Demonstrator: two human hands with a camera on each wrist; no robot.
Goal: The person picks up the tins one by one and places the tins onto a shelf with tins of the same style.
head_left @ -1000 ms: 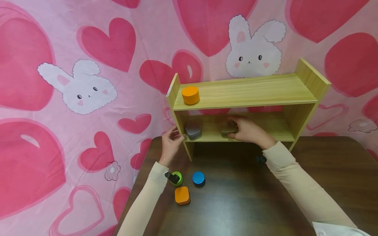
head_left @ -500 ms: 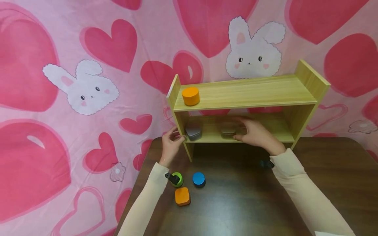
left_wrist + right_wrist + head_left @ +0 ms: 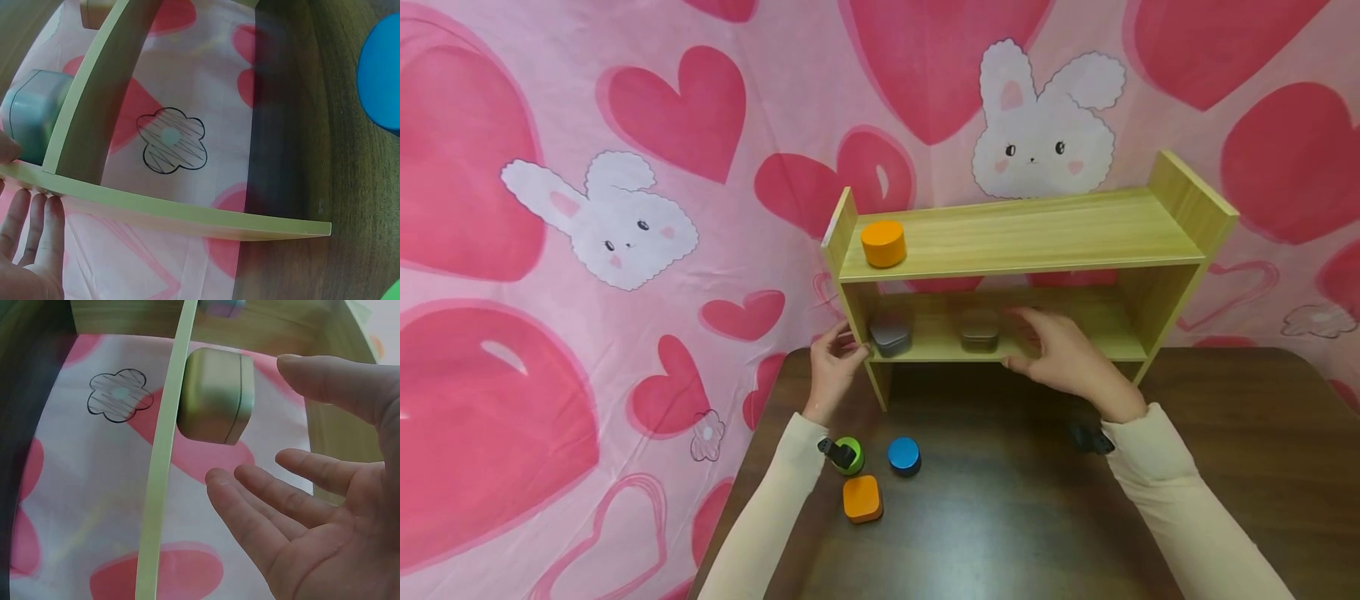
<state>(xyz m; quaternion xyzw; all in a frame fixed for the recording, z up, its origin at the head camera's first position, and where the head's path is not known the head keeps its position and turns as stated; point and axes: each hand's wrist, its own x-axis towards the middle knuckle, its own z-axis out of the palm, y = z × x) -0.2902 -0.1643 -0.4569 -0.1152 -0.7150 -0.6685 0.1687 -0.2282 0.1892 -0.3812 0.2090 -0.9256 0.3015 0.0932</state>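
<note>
Right hand (image 3: 1060,357) drawn off tin (image 3: 219,397): empty, fingers (image 3: 244,515) spread, palm (image 3: 337,556) only in right wrist view; left hand (image 3: 832,372) pinches shelf (image 3: 1037,237).

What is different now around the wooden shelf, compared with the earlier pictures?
The right grip has let go of the bronze-coloured tin and drawn away to the right, fingers spread. That tin stays on the lower board; the left grip still holds the shelf's left side. The grey tin also stayed put.

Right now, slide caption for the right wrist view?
Open right hand apart from a rounded-square gold metallic tin on a pale wooden shelf.
</note>
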